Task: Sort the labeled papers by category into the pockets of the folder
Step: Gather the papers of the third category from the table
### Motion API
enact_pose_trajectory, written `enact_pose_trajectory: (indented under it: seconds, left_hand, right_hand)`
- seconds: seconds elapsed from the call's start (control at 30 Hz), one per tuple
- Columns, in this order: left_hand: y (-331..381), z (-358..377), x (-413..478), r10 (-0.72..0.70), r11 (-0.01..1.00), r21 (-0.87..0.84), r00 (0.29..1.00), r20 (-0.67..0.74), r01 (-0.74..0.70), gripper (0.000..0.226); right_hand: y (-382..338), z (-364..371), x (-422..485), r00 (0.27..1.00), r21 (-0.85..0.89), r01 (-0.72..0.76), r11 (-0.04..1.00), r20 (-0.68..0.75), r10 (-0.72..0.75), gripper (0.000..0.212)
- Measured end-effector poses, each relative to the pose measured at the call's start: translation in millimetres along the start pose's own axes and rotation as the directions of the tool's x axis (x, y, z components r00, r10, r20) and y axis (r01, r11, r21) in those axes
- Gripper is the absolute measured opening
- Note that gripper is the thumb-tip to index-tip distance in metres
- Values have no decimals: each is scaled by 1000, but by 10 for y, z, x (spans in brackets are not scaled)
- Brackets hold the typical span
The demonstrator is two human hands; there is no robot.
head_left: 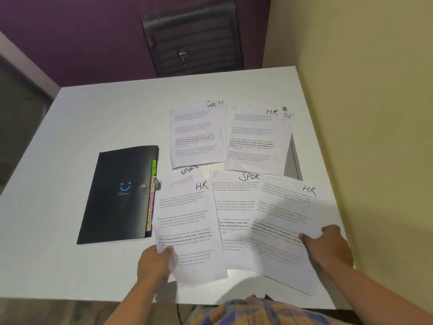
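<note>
A black folder (117, 195) lies shut on the white table (82, 118), its coloured pocket tabs (151, 198) along the right edge. Printed papers are spread to its right. My left hand (154, 261) pinches the lower left edge of a sheet marked HR (187, 221), which covers a SPORTS sheet (189, 171). My right hand (328, 247) grips the right edge of another HR sheet (285, 221), lifted off the table and tilted over a SPORTS sheet (234, 207). Two more HR-topped piles (196, 137) (255, 139) lie farther back.
A black mesh chair (192, 38) stands behind the table's far edge. A yellow wall (375, 113) runs along the table's right side. A dark flat item (293, 158) peeks from under the far right pile.
</note>
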State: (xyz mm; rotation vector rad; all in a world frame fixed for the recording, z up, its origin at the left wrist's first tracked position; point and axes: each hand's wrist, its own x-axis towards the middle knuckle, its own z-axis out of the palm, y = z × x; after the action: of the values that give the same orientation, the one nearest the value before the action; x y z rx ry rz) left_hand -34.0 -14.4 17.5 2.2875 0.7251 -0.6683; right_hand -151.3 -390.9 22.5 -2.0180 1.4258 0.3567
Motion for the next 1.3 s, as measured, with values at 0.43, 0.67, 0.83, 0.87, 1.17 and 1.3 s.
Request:
enact_pose_trajectory:
  seconds: [0.43, 0.67, 0.83, 0.87, 1.17, 1.3]
  left_hand:
    - [98, -201, -642, 248, 969, 32, 966, -71, -247, 32]
    - [284, -359, -653, 314, 886, -351, 949, -28, -303, 26]
    - [482, -384, -519, 312, 827, -510, 947, 71, -235, 22]
    - [530, -382, -511, 322, 817, -533, 941, 104, -221, 22]
    - [936, -616, -466, 431, 825, -540, 805, 408, -168, 26]
    - [1082, -746, -358, 409, 829, -545, 800, 438, -125, 40]
  right_hand:
    - [9, -85, -109, 980, 533, 192, 824, -154, -129, 18]
    - [-329, -234, -390, 984, 746, 176, 643, -114, -138, 13]
    - [-558, -114, -682, 973, 774, 151, 615, -7, -231, 11]
    - [-606, -62, -727, 972, 772, 141, 620, 13, -236, 11]
    - [-1243, 286, -909, 865, 737, 7, 676, 334, -374, 23]
    - [-1402, 287, -959, 856, 701, 92, 707, 308, -416, 21]
